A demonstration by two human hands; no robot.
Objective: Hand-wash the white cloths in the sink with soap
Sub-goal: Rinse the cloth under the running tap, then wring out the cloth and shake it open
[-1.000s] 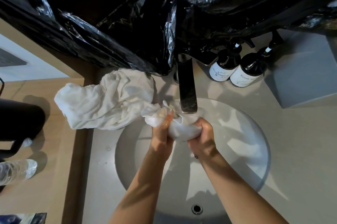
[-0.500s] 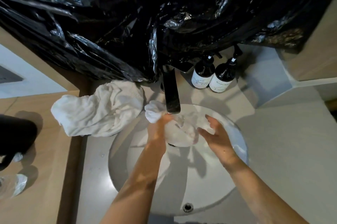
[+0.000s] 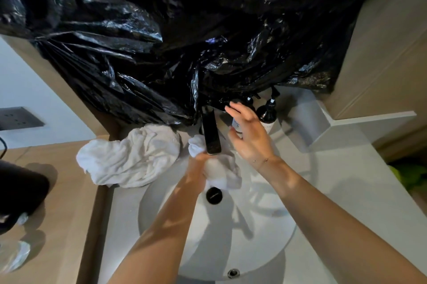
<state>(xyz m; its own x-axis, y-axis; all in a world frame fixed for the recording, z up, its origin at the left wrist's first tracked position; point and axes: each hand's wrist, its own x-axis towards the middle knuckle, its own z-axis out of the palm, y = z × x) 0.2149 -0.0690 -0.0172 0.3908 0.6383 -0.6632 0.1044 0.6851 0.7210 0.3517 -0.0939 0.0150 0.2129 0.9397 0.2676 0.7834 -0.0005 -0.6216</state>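
Two bare forearms are reaching forward from the bottom edge. The left hand (image 3: 198, 160) is curling its fingers (image 3: 201, 157) tightly around a bunched white cloth (image 3: 221, 174), knuckles facing up. The right hand (image 3: 250, 139) is hovering higher and further forward, palm facing left, its fingers (image 3: 236, 110) spreading straight and holding nothing.

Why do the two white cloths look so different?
The big cloth lies crumpled on the counter, untouched; the small cloth is bunched in the left hand over the sink, under the tap. The big one spreads much wider. Both are white and wrinkled.
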